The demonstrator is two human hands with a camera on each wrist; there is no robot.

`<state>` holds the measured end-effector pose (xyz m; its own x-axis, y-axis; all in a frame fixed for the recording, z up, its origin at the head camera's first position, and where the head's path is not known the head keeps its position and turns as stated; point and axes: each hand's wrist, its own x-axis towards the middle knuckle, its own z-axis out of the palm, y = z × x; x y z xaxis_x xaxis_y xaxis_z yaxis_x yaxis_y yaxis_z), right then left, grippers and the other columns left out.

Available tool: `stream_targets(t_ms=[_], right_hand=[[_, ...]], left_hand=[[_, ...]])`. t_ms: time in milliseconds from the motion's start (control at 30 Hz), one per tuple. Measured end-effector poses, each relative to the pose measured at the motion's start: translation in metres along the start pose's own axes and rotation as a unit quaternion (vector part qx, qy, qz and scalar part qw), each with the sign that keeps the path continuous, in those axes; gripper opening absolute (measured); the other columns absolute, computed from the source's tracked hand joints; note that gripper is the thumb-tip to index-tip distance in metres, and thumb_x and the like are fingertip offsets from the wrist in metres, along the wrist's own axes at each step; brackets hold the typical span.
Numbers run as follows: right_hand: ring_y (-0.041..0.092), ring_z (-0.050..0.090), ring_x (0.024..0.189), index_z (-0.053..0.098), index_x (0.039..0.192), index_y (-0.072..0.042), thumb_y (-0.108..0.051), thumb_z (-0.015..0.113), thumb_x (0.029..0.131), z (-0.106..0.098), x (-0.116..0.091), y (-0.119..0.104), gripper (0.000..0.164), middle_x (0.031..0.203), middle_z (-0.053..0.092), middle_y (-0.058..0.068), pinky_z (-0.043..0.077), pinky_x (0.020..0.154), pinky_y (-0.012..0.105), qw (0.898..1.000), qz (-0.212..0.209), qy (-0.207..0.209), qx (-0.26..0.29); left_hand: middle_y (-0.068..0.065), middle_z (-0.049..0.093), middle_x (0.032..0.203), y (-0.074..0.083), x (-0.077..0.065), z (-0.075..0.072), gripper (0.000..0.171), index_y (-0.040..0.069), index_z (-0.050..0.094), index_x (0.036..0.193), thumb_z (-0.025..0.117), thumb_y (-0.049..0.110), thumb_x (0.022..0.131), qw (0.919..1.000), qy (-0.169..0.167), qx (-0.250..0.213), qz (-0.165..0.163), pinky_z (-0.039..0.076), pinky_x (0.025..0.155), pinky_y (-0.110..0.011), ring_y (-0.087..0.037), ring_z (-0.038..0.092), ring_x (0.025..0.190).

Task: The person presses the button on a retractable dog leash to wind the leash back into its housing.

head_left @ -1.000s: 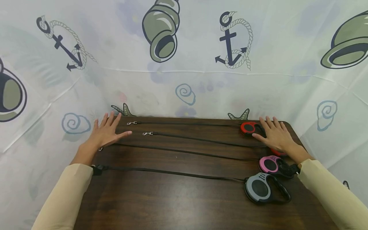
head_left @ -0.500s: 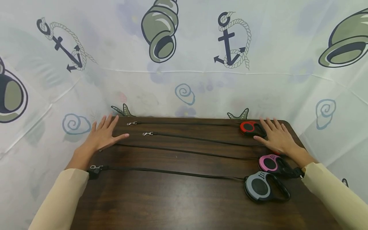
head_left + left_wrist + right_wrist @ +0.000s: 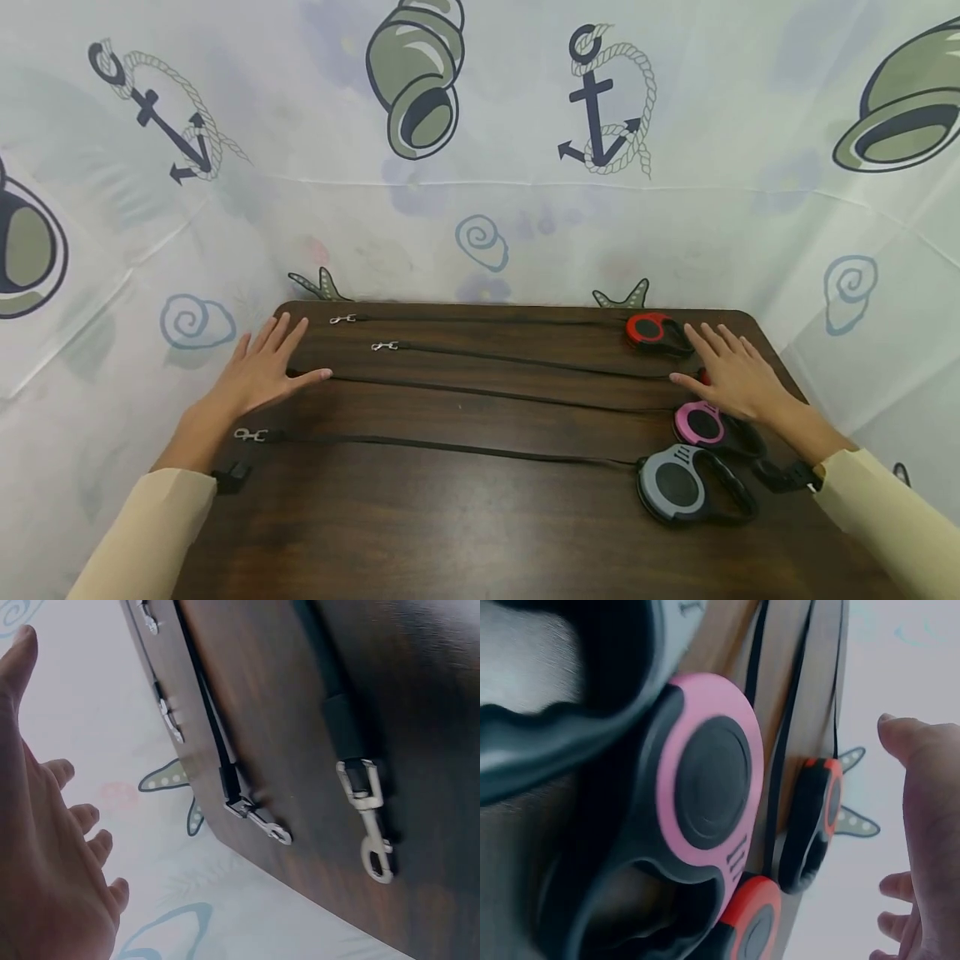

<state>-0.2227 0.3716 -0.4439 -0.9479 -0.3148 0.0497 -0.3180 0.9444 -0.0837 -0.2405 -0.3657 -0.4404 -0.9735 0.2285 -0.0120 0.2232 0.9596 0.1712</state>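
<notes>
Several retractable dog leashes lie on the brown table, their black cords drawn out leftward to silver clips. The grey leash (image 3: 678,485) is nearest, then the pink leash (image 3: 701,422). Behind that, a red leash (image 3: 757,922) is mostly covered by my right hand in the head view. Another red leash (image 3: 651,331) lies at the back. My left hand (image 3: 258,371), fingers spread, hovers over the clip ends and hides the pink leash's clip (image 3: 259,819). The grey leash's clip (image 3: 251,435) shows beside the left wrist. My right hand (image 3: 735,375), fingers straight, is above the casings, holding nothing.
The table (image 3: 450,533) has rounded back corners. A white cloth (image 3: 525,242) printed with anchors and shells hangs behind it and along both sides. Two more clips, including the back leash's clip (image 3: 343,318), lie toward the back left.
Both hands have drawn slightly back toward me and outward. The grey leash's clip has come out from behind the left wrist, and more of the pink casing shows. The leashes have not moved.
</notes>
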Motion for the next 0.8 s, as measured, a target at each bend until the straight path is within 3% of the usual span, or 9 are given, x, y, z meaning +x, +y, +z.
stream_targets(t_ms=[233, 433, 567, 667, 800], right_hand=[[0.058, 0.042, 0.141, 0.036, 0.161, 0.003, -0.056, 0.067, 0.099, 0.001, -0.016, -0.01, 0.092, 0.154, 0.044, 0.036, 0.032, 0.116, 0.071, 0.999, -0.031, 0.017, -0.015], [0.056, 0.051, 0.133, 0.042, 0.159, 0.002, -0.055, 0.069, 0.098, 0.003, -0.029, -0.016, 0.087, 0.147, 0.053, 0.035, 0.043, 0.105, 0.072, 0.999, -0.043, 0.025, -0.007], [0.053, 0.055, 0.128, 0.045, 0.156, 0.002, -0.054, 0.071, 0.097, 0.002, -0.035, -0.019, 0.086, 0.139, 0.058, 0.033, 0.053, 0.093, 0.068, 0.999, -0.038, 0.021, 0.008], [0.051, 0.06, 0.12, 0.049, 0.153, 0.001, -0.055, 0.073, 0.095, 0.001, -0.039, -0.023, 0.084, 0.132, 0.061, 0.031, 0.06, 0.076, 0.062, 0.999, -0.032, 0.014, 0.02], [0.033, 0.067, 0.091, 0.053, 0.15, 0.0, -0.054, 0.075, 0.094, 0.001, -0.044, -0.026, 0.081, 0.116, 0.065, 0.023, 0.055, 0.057, 0.043, 0.999, -0.026, -0.001, 0.029]], left_hand=[[-0.031, 0.008, 0.173, -0.002, -0.017, 0.006, 0.109, 0.011, 0.015, 0.17, 0.065, 0.07, 0.094, 0.9996, 0.002, -0.006, 0.028, 0.008, 0.121, -0.075, -0.055, 0.013, 0.157], [-0.032, 0.02, 0.17, -0.006, -0.031, 0.011, 0.107, 0.01, 0.027, 0.168, 0.076, 0.064, 0.089, 0.9973, 0.007, -0.031, 0.066, 0.013, 0.122, -0.072, -0.055, 0.022, 0.154], [-0.035, 0.031, 0.164, -0.008, -0.04, 0.013, 0.103, 0.005, 0.039, 0.162, 0.083, 0.058, 0.085, 0.9948, 0.022, -0.051, 0.085, 0.025, 0.115, -0.075, -0.06, 0.033, 0.146], [-0.034, 0.038, 0.161, -0.013, -0.047, 0.015, 0.101, 0.004, 0.046, 0.158, 0.087, 0.055, 0.082, 0.9942, 0.018, -0.068, 0.082, 0.032, 0.109, -0.076, -0.061, 0.038, 0.142], [-0.033, 0.047, 0.153, -0.02, -0.056, 0.019, 0.098, 0.002, 0.054, 0.151, 0.094, 0.05, 0.076, 0.9917, 0.011, -0.099, 0.081, 0.036, 0.106, -0.075, -0.059, 0.042, 0.139]])
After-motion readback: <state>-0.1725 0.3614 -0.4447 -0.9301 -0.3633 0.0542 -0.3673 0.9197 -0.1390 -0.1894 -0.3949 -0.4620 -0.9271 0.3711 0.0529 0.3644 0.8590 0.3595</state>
